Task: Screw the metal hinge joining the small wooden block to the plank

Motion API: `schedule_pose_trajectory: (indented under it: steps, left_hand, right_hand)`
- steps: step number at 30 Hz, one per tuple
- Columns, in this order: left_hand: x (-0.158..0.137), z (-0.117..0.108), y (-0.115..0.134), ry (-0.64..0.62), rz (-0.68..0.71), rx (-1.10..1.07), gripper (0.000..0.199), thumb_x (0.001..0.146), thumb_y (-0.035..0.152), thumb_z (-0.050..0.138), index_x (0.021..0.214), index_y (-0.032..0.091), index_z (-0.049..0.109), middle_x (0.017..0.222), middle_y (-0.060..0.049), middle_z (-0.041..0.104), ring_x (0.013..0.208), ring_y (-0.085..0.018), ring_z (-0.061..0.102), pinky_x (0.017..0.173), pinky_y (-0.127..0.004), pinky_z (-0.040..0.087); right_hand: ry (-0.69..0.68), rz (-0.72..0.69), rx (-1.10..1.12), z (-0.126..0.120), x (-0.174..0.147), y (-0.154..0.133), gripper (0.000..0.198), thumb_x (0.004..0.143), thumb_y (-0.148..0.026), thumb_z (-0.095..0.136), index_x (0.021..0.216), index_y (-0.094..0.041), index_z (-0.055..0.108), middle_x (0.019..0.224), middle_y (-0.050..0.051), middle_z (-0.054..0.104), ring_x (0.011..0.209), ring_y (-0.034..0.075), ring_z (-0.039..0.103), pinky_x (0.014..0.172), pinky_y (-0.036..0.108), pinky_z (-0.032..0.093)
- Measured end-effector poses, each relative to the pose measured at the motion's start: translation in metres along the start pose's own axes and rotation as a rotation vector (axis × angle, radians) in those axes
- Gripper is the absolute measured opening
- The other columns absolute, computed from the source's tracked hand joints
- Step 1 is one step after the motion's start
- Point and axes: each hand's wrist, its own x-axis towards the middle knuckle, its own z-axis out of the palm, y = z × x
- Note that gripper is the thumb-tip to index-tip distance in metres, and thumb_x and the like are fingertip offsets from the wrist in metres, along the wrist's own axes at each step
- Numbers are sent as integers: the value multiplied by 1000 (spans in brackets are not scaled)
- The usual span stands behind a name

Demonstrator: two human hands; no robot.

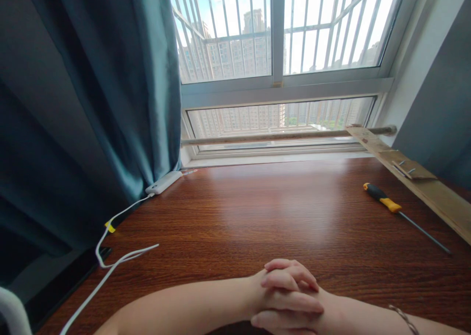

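Screwdriver [394, 207] is lying on the counter [235, 212], ahead and to the right of the hands, near a long board [437, 197] carrying two upright metal pins [412, 171]. Left hand [260, 288] and right hand [327, 299] are clasping each other, fingers interlaced and grasping no tool. For resting well, the grip should be loose rather than squeezing, with the wrists lying level, the left forearm clearing the white cable [90, 296], and the right one clearing the screwdriver's tip.
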Motion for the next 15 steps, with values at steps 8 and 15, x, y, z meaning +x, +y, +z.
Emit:
schedule_pose_trajectory:
  steps: [8, 15]
  left_hand:
    - [2, -7, 13, -5, -81, -98, 25, 76, 45, 58, 96, 35, 69, 89, -5, 63, 84, -28, 66, 40, -20, 46]
    - [3, -7, 12, -25, -114, -115, 25, 75, 46, 59, 96, 36, 70, 91, -6, 64, 86, -28, 66, 43, -23, 48]
  right_hand:
    - [-48, -73, 59, -3, 1, -4, 40, 71, -33, 70, 105, -52, 60, 114, -13, 58, 111, 17, 53, 92, 29, 51]
    - [-25, -36, 52, -6, 2, -4, 37, 74, -29, 65, 105, -50, 61, 117, -12, 57, 115, 17, 50, 90, 30, 51]
